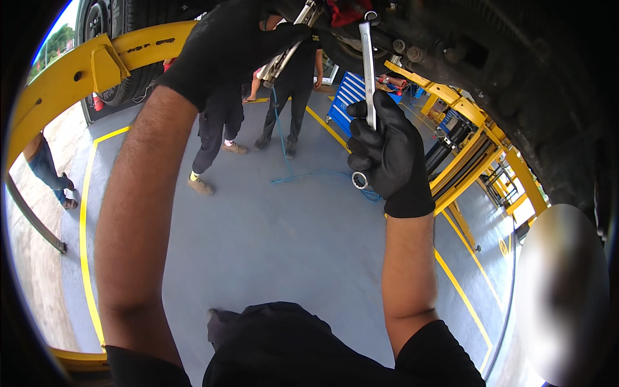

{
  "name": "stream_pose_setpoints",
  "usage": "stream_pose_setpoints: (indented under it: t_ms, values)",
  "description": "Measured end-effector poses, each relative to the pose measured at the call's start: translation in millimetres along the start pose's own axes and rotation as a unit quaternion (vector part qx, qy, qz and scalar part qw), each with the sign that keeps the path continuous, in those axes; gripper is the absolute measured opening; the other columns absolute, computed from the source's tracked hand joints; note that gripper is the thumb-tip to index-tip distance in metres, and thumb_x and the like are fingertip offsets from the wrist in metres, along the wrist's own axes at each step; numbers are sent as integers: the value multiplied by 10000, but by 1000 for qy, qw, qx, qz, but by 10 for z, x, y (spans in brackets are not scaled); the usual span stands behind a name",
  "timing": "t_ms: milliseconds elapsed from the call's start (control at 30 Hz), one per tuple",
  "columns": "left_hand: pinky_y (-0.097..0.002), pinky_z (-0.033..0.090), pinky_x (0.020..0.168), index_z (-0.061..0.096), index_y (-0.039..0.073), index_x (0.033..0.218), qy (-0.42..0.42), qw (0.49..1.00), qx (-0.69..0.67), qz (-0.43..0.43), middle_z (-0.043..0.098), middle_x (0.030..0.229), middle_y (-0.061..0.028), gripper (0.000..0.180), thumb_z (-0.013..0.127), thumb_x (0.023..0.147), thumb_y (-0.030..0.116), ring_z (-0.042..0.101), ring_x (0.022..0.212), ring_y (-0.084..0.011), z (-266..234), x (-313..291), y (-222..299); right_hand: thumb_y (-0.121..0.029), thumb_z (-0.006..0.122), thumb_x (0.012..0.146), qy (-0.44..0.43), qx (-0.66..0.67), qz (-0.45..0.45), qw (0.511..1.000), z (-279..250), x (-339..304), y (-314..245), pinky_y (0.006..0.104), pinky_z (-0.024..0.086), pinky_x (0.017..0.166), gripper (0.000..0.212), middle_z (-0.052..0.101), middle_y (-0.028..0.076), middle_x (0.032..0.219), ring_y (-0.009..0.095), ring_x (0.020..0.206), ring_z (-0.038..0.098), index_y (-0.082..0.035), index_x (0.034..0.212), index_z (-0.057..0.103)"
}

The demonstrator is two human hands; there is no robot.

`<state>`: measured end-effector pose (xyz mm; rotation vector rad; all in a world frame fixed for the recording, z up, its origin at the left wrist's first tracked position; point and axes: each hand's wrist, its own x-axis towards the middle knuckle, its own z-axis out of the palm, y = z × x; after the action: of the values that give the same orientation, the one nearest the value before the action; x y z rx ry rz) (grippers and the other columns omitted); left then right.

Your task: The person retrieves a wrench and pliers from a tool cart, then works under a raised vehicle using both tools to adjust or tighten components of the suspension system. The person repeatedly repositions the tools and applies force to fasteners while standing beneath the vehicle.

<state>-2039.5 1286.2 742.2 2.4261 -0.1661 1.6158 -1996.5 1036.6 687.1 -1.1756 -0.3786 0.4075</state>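
Observation:
My right hand (389, 145), in a black glove, is closed around a double-ended ring spanner (369, 61). The spanner stands nearly upright; its upper ring lies against the dark vehicle underside (451, 39), beside a red part (349, 11). Its lower ring pokes out below my fingers. Raised at the upper left, my left hand (225, 48), also gloved in black, has its thumb stretched across a long, narrow chrome tool (287, 58), which slants down from the underside. The exact kind of this tool is unclear, and most of the left fingers are hidden.
A yellow lift arm (61, 90) curves past a tyre (132, 51) at the left. Beyond my hands stand people (284, 109), near a blue tool cabinet (348, 97). A blue hose (309, 173) trails over the grey floor (277, 245). Yellow lift equipment (467, 171) stands at the right.

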Motion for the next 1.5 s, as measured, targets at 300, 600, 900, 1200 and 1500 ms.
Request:
stream_pose_setpoints:
  t_ms: [300,600,900,1200,1500]
  values:
    - [-323,505,936,597,102,1334,-99,964,-228,89,668,1163,-77,415,699,975,284,662,1059,-211,1380,493,-847,-357,535,1032,64,-183,-127,973,293,-260,15,231,420,504,379,504,-3,701,61,528,403,-38,1212,631]
    - [-385,505,672,613,9,1075,-82,914,-397,24,647,863,-167,176,550,996,153,656,785,-281,1606,581,-778,-178,505,1036,206,-489,-286,798,423,-281,223,256,531,558,420,653,97,877,93,571,580,-117,1449,463]
    - [-386,532,765,586,32,1205,-56,966,-226,111,664,951,-181,228,554,1005,138,680,852,-280,1568,568,-690,-70,596,987,282,-757,-284,517,431,-516,-33,351,571,629,547,679,176,1053,210,768,678,-150,1507,446]
    - [-417,558,762,653,-34,1035,-16,967,-180,182,687,936,-233,144,574,965,64,711,867,-356,1562,598,-689,-148,663,976,263,-869,-296,296,570,-814,-639,340,565,644,417,709,125,1016,223,795,712,-139,1385,585]
    - [-473,587,761,685,7,1065,-84,938,-331,51,694,916,-261,218,551,961,143,718,876,-391,1366,535,-611,-143,737,924,150,-916,-339,153,668,-831,-1097,338,595,756,298,751,130,1066,222,891,727,-78,1213,710]
